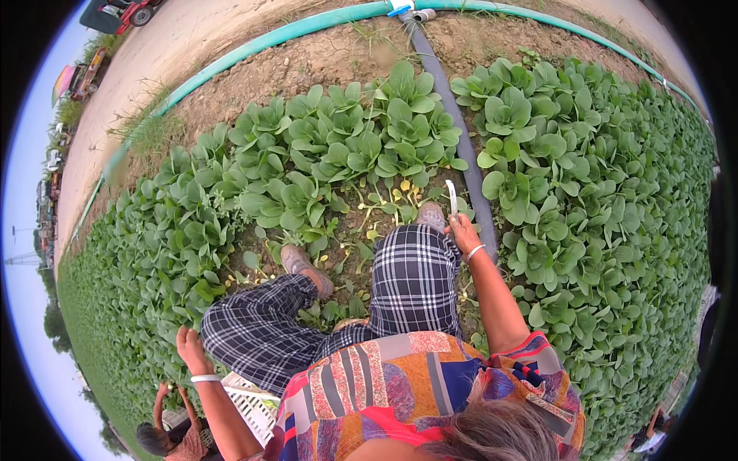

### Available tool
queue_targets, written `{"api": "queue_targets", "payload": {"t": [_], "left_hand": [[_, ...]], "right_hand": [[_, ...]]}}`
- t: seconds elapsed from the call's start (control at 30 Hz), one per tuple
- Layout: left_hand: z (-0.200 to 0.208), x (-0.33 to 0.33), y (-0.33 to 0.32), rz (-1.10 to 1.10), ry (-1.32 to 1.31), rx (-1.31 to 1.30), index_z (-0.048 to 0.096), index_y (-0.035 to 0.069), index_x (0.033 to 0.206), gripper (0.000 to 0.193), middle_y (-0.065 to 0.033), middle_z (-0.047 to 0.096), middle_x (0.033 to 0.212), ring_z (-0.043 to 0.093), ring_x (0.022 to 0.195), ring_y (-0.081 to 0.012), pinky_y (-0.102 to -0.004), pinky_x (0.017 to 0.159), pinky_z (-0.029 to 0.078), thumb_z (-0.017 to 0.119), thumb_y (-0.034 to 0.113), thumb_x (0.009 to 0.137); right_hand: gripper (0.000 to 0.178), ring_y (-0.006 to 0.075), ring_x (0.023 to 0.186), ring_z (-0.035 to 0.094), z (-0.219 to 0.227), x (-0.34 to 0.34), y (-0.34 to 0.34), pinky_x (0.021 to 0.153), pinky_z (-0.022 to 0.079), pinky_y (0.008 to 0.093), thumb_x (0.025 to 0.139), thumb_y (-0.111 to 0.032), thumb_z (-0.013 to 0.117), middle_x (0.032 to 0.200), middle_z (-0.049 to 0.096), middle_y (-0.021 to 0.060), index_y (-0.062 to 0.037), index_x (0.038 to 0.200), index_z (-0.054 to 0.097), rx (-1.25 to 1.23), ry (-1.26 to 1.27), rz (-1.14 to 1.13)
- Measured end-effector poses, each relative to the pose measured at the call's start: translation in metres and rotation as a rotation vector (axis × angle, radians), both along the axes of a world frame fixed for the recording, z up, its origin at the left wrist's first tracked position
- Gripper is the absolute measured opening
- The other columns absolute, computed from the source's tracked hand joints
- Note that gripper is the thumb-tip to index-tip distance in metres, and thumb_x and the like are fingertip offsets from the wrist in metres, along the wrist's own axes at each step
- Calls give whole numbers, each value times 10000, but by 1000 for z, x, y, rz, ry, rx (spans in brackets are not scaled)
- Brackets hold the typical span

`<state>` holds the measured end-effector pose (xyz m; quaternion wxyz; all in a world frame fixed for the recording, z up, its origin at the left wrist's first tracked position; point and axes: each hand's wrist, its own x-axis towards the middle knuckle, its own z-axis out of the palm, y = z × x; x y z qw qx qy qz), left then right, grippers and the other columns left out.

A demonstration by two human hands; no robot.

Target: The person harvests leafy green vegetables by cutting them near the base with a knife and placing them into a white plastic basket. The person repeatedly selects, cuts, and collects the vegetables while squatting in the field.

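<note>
My right hand (463,233), beside my right knee, is closed around the handle of a knife. Its pale, slightly curved blade (451,197) points away from me, next to a grey hose. My left hand (191,350) hangs out past my left thigh, above the leafy greens, with its fingers loosely apart and nothing seen in them. A white slatted plastic crate (252,409) stands by my left forearm, partly hidden by my body. Ahead of my shoes grow broad-leaved green plants (300,201), with cut stubs and yellow leaves (400,192) on the soil.
The grey hose (461,138) runs from a blue-handled valve (400,9) on a green pipe (284,37) down along my right side. Dense greens (592,207) fill the right. Another person (173,438) works at the lower left. A dirt road (100,146) with vehicles lies beyond.
</note>
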<state>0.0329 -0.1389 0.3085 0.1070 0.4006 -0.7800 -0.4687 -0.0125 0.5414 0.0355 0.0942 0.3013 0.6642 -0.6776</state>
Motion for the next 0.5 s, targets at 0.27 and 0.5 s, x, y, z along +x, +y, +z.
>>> {"api": "queue_targets", "payload": {"t": [0.27,0.5], "left_hand": [[-81,-225,254,-1229,-112,-391,635,16,1079,264,-146,637,1054,637,755,-223,-318,729,531,608,-11,818],[-229,-237,537,-2135,-46,-546,660,5,1007,249,-164,526,1284,653,914,-337,-428,827,521,572,45,777]], "right_hand": [[396,201,690,649,-43,-47,-29,603,536,342,972,-235,473,837,647,117,-66,1330,455,194,-112,106],[468,424,925,627,-100,-85,-26,826,490,471,939,-341,492,1017,658,242,-109,1345,470,468,-85,177]]}}
